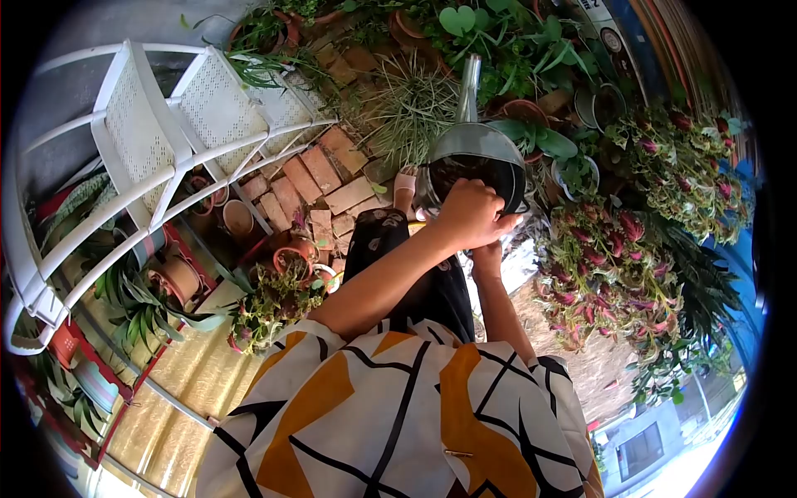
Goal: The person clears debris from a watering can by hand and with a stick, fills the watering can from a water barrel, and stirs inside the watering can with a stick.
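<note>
A grey watering can [477, 137] is in front of me, its long spout pointing away toward the plants. Its wide opening faces up and looks dark inside. My left hand [471, 212] is closed at the can's near side, fingers curled over the rim or handle there; the exact grip is hidden. Just below it is my right hand [488, 256], partly covered by the left. Its fingers seem closed around the near, lower part of the can, though most of them are out of sight. A spiky grassy plant [415, 108] grows left of the spout.
White curved metal steps [137, 124] rise at the left. Potted plants [174, 278] stand below them. A brick path [315, 178] runs ahead, with my foot [404, 184] on it. Red-and-green leafy plants [606, 266] crowd the right, and broad-leaved plants [531, 50] fill the far side.
</note>
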The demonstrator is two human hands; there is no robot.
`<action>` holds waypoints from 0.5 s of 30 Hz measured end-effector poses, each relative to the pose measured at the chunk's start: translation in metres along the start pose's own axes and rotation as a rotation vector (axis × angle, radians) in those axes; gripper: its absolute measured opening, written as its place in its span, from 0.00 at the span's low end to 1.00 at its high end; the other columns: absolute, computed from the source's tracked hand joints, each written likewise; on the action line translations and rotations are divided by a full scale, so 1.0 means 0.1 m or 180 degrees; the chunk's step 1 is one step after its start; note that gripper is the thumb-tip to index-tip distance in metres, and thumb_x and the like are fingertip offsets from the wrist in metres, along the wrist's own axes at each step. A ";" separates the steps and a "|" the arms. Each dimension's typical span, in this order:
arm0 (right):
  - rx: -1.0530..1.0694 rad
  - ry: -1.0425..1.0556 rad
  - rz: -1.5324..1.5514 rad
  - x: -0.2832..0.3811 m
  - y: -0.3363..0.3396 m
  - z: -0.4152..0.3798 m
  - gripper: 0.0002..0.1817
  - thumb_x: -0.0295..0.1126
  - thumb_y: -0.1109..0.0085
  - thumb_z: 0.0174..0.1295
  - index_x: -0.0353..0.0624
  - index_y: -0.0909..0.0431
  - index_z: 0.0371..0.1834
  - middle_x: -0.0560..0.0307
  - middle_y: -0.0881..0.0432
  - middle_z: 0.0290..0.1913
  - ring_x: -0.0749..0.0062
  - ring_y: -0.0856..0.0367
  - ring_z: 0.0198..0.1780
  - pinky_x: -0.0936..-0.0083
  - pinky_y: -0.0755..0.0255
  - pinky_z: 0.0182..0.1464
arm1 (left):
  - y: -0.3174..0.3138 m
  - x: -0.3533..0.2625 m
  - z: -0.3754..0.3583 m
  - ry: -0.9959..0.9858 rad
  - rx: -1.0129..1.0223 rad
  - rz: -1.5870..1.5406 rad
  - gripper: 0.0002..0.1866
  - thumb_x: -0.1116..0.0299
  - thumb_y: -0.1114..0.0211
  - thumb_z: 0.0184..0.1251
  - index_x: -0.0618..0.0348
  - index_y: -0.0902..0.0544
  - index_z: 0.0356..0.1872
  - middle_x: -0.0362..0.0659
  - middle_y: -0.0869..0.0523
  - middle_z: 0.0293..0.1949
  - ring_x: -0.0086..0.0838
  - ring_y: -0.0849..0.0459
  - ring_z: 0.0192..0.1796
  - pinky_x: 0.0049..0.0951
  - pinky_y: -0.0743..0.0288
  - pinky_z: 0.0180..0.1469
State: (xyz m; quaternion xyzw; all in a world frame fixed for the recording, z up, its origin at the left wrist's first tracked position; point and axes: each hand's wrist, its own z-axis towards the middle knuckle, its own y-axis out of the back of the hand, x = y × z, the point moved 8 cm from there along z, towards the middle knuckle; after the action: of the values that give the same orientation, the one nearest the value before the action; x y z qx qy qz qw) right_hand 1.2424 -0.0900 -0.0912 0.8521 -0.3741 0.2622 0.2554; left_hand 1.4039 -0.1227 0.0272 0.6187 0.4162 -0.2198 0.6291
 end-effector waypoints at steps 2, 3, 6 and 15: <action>-0.0031 -0.0098 0.0268 0.04 -0.06 0.10 0.21 0.41 0.46 0.58 0.37 0.30 0.47 0.60 0.23 0.36 0.83 0.27 0.31 0.82 0.34 0.26 | 0.06 0.10 0.08 0.0088 0.0024 0.0029 0.24 0.47 0.43 0.54 0.59 0.18 0.16 0.46 0.22 0.18 0.38 0.23 0.28 0.36 0.33 0.37; -0.0010 -0.0118 0.0440 0.12 -0.11 0.12 0.20 0.42 0.46 0.58 0.38 0.29 0.47 0.61 0.23 0.35 0.84 0.27 0.31 0.83 0.34 0.25 | 0.10 0.16 0.13 0.0158 0.0082 0.0061 0.24 0.47 0.44 0.54 0.60 0.18 0.16 0.46 0.21 0.18 0.39 0.23 0.29 0.36 0.33 0.37; -0.0085 -0.0411 0.0556 0.34 -0.21 0.20 0.09 0.34 0.43 0.55 0.39 0.26 0.33 0.66 0.27 0.23 0.86 0.35 0.22 0.85 0.43 0.22 | 0.22 0.27 0.24 0.0120 -0.0126 0.0133 0.25 0.47 0.43 0.54 0.59 0.21 0.13 0.45 0.23 0.17 0.38 0.23 0.28 0.37 0.32 0.35; 0.0011 -0.0598 0.0151 0.59 -0.42 0.59 0.13 0.37 0.39 0.51 0.39 0.27 0.25 0.63 0.26 0.20 0.84 0.35 0.18 0.83 0.43 0.18 | 0.48 0.67 0.57 0.0224 -0.0436 0.0081 0.26 0.45 0.43 0.54 0.61 0.20 0.15 0.47 0.22 0.17 0.40 0.22 0.27 0.38 0.30 0.34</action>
State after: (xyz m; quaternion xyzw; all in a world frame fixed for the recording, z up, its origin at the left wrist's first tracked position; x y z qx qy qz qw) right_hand 1.3246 -0.1321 -0.1073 0.8643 -0.4160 0.1877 0.2114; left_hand 1.4934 -0.1546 -0.0043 0.5868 0.4442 -0.1608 0.6577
